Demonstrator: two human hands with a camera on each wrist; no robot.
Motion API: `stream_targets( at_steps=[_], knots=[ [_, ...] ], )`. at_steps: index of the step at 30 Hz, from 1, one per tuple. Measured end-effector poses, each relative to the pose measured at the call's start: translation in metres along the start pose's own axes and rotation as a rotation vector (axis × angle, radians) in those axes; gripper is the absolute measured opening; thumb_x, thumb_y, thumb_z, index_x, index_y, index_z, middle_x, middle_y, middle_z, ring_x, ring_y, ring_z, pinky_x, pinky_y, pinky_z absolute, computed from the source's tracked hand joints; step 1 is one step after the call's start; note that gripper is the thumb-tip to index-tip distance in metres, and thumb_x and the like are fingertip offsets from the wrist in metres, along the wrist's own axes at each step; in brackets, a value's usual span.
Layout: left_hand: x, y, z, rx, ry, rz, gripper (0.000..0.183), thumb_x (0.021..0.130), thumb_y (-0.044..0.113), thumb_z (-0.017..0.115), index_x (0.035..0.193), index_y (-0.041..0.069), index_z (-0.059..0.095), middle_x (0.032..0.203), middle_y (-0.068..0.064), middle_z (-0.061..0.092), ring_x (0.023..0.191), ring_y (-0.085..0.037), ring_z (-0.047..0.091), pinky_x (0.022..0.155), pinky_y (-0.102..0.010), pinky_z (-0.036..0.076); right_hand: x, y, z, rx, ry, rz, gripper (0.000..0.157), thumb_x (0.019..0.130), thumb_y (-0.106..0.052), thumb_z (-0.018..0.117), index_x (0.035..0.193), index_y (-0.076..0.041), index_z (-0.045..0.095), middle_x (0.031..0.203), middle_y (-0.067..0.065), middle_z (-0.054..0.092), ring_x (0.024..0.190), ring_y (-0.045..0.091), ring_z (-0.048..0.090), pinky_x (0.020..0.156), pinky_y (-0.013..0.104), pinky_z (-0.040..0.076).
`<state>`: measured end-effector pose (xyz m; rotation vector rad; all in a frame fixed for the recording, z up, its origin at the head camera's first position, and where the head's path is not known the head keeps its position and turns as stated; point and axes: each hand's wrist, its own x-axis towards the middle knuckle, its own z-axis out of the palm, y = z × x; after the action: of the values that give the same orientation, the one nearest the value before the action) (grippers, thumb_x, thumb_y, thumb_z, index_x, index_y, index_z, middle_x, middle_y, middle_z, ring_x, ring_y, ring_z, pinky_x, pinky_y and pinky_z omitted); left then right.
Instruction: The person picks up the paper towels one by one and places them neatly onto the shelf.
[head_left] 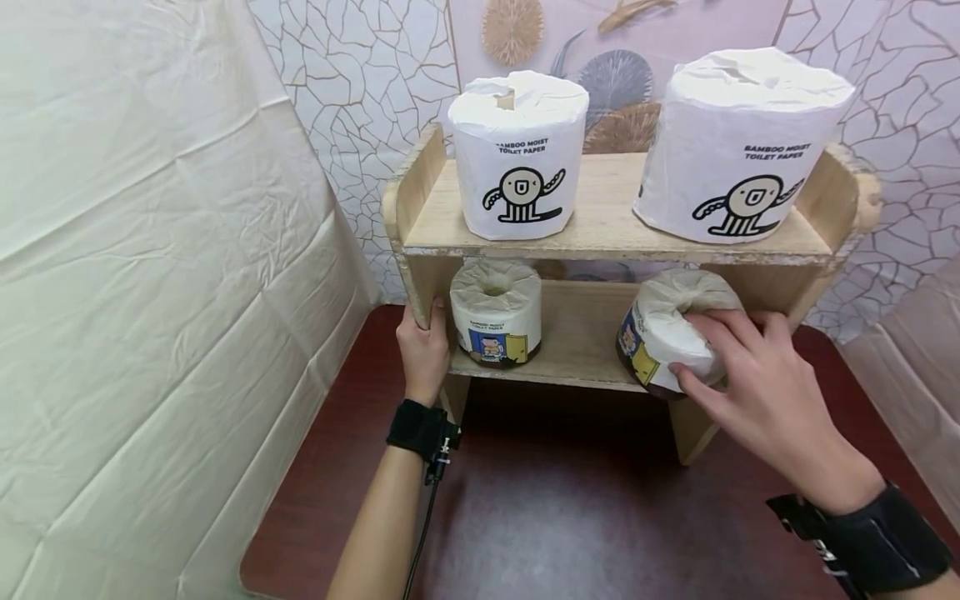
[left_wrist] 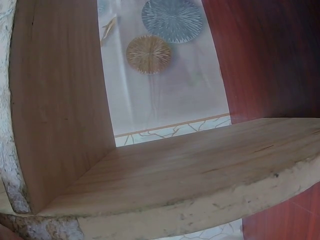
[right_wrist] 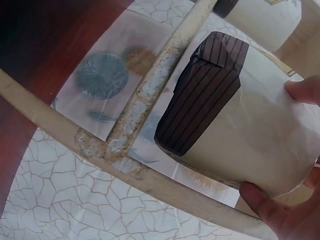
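Note:
In the head view my right hand (head_left: 772, 400) grips a wrapped toilet paper roll (head_left: 660, 321) at the right end of the lower shelf board. The roll tilts and juts past the board's front edge. Its dark striped base shows in the right wrist view, with fingertips (right_wrist: 257, 197) pressed on the white wrapper (right_wrist: 270, 135). My left hand (head_left: 425, 354) holds the left side panel (head_left: 414, 287) of the wooden shelf, thumb on the inner face. Close beside it, a second toilet paper roll (head_left: 497, 317) stands upright on the lower board.
Two larger toilet paper rolls, one on the left (head_left: 519, 158) and one on the right (head_left: 738, 150), stand on the upper board (head_left: 611, 187). The shelf is on a dark red table (head_left: 322, 500). A pale cloth (head_left: 187, 250) hangs at the left; a patterned wall (head_left: 360, 108) rises behind.

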<state>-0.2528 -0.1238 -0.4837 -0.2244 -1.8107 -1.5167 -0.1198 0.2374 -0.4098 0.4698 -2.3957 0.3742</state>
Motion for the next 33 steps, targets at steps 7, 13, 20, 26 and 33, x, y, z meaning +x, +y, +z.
stream_targets(
  at_steps=[7,13,20,26,33],
  knots=[
    [-0.001,-0.006,0.000,0.008,0.000,-0.016,0.029,0.106,0.002,0.062,0.131,-0.010,0.062,0.118,-0.031,0.071,0.108,-0.041,0.070,0.091,-0.055,0.054,0.003,0.000,0.005,-0.010,-0.052,0.031,0.059,0.082,-0.024,0.083,0.136,-0.009,0.062,0.134,0.014,0.058,0.105,0.048,0.046,0.046,0.064,0.044],
    [-0.001,-0.007,0.000,0.001,0.010,-0.012,0.028,0.105,0.001,0.062,0.130,-0.011,0.062,0.117,-0.033,0.071,0.108,-0.044,0.070,0.091,-0.058,0.054,0.010,0.000,0.012,-0.016,-0.046,0.036,0.059,0.085,-0.023,0.083,0.137,-0.008,0.063,0.137,0.015,0.058,0.104,0.049,0.045,0.050,0.065,0.045],
    [0.000,-0.009,-0.003,-0.021,-0.006,0.002,0.030,0.106,0.012,0.065,0.131,-0.005,0.065,0.119,-0.026,0.073,0.110,-0.037,0.071,0.092,-0.053,0.056,0.015,0.001,0.017,-0.039,-0.052,0.057,0.060,0.086,-0.025,0.083,0.139,-0.006,0.062,0.137,0.018,0.058,0.108,0.053,0.044,0.057,0.068,0.046],
    [0.001,-0.010,-0.003,-0.004,-0.012,0.050,0.032,0.107,0.015,0.064,0.131,-0.006,0.065,0.119,-0.026,0.073,0.110,-0.036,0.071,0.091,-0.053,0.056,0.020,0.003,0.021,-0.045,-0.043,0.061,0.061,0.085,-0.026,0.084,0.139,-0.006,0.063,0.137,0.019,0.059,0.107,0.054,0.043,0.064,0.066,0.044],
    [0.000,-0.011,-0.004,0.001,-0.017,0.042,0.032,0.107,0.014,0.064,0.133,-0.005,0.064,0.119,-0.026,0.073,0.108,-0.036,0.072,0.088,-0.052,0.057,0.024,0.003,0.024,-0.010,-0.062,0.093,0.061,0.086,-0.028,0.085,0.139,-0.007,0.063,0.138,0.019,0.058,0.109,0.055,0.041,0.077,0.064,0.041]
  ],
)
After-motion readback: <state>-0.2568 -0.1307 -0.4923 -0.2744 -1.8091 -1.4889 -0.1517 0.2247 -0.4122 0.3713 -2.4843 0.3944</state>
